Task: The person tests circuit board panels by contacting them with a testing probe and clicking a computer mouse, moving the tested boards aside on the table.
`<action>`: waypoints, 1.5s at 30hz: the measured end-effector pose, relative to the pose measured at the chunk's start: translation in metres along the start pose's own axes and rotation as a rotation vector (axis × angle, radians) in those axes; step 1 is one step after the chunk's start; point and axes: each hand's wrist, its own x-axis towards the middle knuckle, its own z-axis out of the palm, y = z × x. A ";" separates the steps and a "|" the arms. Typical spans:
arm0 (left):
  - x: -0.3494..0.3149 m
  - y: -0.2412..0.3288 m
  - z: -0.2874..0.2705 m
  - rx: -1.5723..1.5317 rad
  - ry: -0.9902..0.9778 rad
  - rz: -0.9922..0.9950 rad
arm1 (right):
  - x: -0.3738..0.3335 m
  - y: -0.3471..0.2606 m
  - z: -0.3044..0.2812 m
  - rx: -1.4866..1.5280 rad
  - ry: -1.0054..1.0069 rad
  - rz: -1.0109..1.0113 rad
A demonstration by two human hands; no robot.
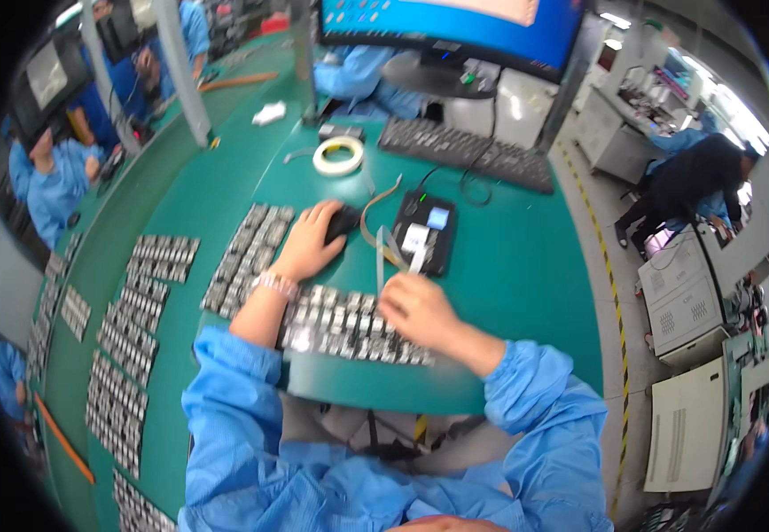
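My left hand [312, 241] lies over the left side of a black computer mouse [343, 225], its fingers resting on it. Just below a black box-shaped device [435, 232] with a small lit screen, my right hand [415, 309] is closed in a pinch. What sits between its fingertips is too small and blurred to make out. Pale narrow strips run between the device and these fingers, and a brown flat cable [367, 218] curves at the device's left. Under and beside both wrists lie rows of small metallic parts [349, 324].
More rows of parts [247, 257] lie to the left, others [118, 403] farther left. A tape roll [338, 155], black keyboard [464, 152] and monitor [451, 35] stand at the back of the green table [526, 293]. Other people work at the left and far right.
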 end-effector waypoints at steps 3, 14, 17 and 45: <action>0.003 0.000 0.002 -0.041 0.003 -0.003 | 0.009 -0.007 -0.012 0.133 -0.003 0.159; -0.009 -0.003 0.006 -0.022 0.011 -0.028 | 0.056 -0.031 0.019 0.458 -0.288 0.481; -0.008 -0.004 0.009 -0.002 0.041 -0.010 | 0.049 -0.021 0.029 0.339 -0.260 0.381; -0.009 0.000 0.003 -0.048 -0.006 -0.046 | 0.037 -0.016 0.037 0.124 -0.190 0.147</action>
